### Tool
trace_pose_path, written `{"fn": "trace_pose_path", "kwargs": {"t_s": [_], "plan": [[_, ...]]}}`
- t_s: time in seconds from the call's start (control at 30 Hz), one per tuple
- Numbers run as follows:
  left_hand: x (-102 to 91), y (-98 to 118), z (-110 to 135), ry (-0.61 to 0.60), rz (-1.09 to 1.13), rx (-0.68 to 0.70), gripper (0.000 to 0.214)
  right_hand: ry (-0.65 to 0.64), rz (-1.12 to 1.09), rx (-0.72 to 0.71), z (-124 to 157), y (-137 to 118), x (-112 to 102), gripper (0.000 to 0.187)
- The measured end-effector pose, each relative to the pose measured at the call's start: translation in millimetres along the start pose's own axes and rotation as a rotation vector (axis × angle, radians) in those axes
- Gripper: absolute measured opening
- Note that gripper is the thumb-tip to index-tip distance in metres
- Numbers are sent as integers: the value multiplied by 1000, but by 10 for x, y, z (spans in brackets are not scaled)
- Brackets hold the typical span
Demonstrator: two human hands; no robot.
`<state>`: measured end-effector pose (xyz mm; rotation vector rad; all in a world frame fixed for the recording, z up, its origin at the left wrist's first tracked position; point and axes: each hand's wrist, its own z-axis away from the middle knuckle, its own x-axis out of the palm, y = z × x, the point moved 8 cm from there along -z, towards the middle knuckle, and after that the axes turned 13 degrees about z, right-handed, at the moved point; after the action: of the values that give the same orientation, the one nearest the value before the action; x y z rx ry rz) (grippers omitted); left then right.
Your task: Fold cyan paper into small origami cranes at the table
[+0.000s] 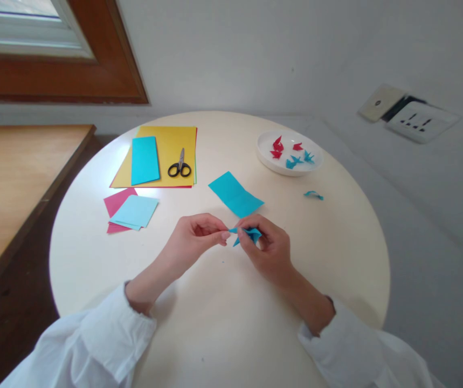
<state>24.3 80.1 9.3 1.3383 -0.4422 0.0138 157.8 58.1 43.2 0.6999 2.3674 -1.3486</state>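
A small blue origami crane (pixel 252 235) is held between both hands above the near middle of the round table. My left hand (pixel 197 235) pinches a thin tip at its left end between thumb and fingers. Its body sits in the closed fingers of my right hand (pixel 269 245), which partly cover it. Just beyond the hands lies a blue paper sheet (pixel 235 194) with a crease. A white dish (pixel 290 169) at the far right holds several small folded cranes, red ones (pixel 278 145) and blue ones (pixel 295 161).
At the far left, scissors (pixel 180 166) and folded blue paper (pixel 145 160) lie on yellow sheets (pixel 174 134). Nearer are pale blue squares (pixel 138 210) over dark pink ones (pixel 118 201). A twisted blue scrap (pixel 314 195) lies right, on the white table (pixel 223 323). The wall (pixel 231 59) stands behind.
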Motion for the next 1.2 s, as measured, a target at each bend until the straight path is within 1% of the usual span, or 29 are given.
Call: {"fn": "trace_pose_path", "kwargs": {"t_s": [0.13, 0.27, 0.37, 0.43, 0.5, 0.57, 0.67, 0.73, 0.87, 1.0, 1.2], "plan": [[22, 16, 5, 2, -36, 6, 9, 1, -25, -35, 6, -36, 3, 8], [23, 28, 14, -1, -44, 8, 10, 15, -55, -12, 20, -21, 8, 8], [5, 26, 14, -7, 2, 3, 12, 26, -59, 5, 18, -6, -2, 8], [-22, 17, 9, 3, 74, -16, 13, 40, -68, 14, 8, -3, -23, 8], [-38, -15, 7, 8, 153, -76, 15, 48, -77, 14, -5, -13, -43, 8], [-22, -75, 17, -9, 202, -184, 17, 35, -81, 6, -14, -33, -43, 9], [47, -164, 61, -76, 212, -351, 18, -12, -88, -11, -14, -64, -11, 9], [90, -182, 82, -125, 204, -395, 15, -48, -95, -21, -7, -75, 18, 8], [128, -164, 88, -201, 184, -377, 3, -84, -111, -33, -1, -70, 47, 8], [116, -151, 86, -224, 115, -358, 7, -97, -98, -34, -3, -58, 52, 7], [99, -139, 75, -231, 31, -317, 9, -62, -30, -33, 13, -79, 34, 7]]}}
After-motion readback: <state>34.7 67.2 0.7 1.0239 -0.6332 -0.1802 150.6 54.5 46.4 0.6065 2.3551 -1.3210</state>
